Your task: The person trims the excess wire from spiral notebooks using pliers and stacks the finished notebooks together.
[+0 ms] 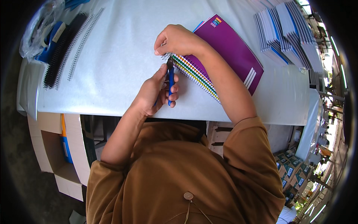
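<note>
A spiral notebook with a purple cover [229,52] lies tilted on the table, more coil-bound notebook edges [197,76] showing beneath it. My left hand [158,91] grips blue-handled cutting pliers [171,80], their dark jaws up against the coil end at the notebook's corner. Above the jaws, my right hand [179,40] pinches the loose end of the wire coil [166,56] between thumb and fingers. My right forearm crosses over part of the notebooks. Whether the jaws are closed on the wire is too small to tell.
Loose spiral coils [85,43], dark and silvery, lie at the left beside a blue tape dispenser [50,43] and clear plastic. Stacks of spiral notebooks [287,35] stand at the far right. An open cardboard box [76,149] sits below the table's front edge.
</note>
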Motion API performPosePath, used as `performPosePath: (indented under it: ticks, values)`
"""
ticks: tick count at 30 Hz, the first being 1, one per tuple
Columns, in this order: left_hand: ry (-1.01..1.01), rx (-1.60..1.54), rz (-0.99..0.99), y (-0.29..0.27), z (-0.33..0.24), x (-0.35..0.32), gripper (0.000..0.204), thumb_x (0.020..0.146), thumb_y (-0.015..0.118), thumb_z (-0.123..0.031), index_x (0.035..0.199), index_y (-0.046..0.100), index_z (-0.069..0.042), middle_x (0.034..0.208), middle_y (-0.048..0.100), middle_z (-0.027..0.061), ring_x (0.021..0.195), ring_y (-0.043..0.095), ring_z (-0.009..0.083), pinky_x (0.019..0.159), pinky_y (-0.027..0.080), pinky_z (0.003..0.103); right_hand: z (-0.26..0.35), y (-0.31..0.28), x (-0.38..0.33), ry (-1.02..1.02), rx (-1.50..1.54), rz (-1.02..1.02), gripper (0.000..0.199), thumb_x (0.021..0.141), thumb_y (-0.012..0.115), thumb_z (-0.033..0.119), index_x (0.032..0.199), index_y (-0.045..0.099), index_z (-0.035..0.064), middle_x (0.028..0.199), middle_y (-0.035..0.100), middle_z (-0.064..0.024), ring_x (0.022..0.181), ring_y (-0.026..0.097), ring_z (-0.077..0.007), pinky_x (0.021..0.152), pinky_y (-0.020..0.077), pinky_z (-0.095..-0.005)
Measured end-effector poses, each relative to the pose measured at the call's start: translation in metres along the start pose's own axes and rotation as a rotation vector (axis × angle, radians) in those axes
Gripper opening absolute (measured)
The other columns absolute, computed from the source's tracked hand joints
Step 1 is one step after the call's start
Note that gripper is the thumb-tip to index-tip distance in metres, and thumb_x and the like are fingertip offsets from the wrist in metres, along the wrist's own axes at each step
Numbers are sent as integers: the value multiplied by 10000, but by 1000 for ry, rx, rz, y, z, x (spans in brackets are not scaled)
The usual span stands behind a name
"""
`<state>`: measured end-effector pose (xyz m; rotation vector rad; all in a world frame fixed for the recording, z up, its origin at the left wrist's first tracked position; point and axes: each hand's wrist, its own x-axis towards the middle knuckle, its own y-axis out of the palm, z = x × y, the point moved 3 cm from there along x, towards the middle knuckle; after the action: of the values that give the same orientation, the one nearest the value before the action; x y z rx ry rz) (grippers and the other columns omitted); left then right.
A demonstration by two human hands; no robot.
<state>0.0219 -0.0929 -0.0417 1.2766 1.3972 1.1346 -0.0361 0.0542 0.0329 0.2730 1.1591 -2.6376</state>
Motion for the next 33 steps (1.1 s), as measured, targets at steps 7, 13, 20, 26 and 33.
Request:
performPosePath:
  ticks: [7, 13, 20, 26, 33]
  values:
    - [53, 424, -512, 42, 3, 3, 595, 959, 276, -530, 1099, 496, 5, 907, 593, 145, 918, 636, 290, 780, 542, 430, -7, -2, 1, 13, 70, -21, 222, 709, 718, 182, 856, 710, 16, 791, 687, -129, 801, 644, -204, 753, 486, -310]
    - [5, -195, 258, 7, -1, 8, 620, 960, 258, -523, 1147, 474, 26, 992, 605, 207, 1012, 607, 371, 815, 523, 488, -3, -1, 3, -19, 106, -48, 199, 690, 731, 174, 823, 716, 26, 772, 689, -123, 753, 649, -197, 730, 494, -293]
    - [87, 241, -614, 56, 9, 10, 543, 965, 264, -517, 1007, 512, -36, 724, 509, 75, 622, 548, 208, 572, 484, 330, -19, -6, 5, -137, 504, -48, 253, 803, 669, 191, 933, 677, -26, 779, 671, -87, 708, 616, -135, 717, 470, -239]
    - [-48, 1156, -860, 36, -12, -7, 513, 971, 310, -481, 938, 521, -14, 758, 578, 101, 655, 590, 240, 575, 471, 379, -12, -35, -3, -87, 1637, -193, 269, 859, 608, 199, 1031, 631, -7, 659, 568, -22, 551, 400, -58, 573, 381, -163]
    - [-17, 478, -508, 33, -6, -4, 611, 969, 269, -489, 1101, 529, 48, 959, 629, 225, 959, 626, 328, 808, 508, 466, -8, -116, -68, -369, 1587, 167, 301, 861, 586, 278, 1026, 598, 26, 695, 549, -30, 625, 444, -140, 628, 436, -280]
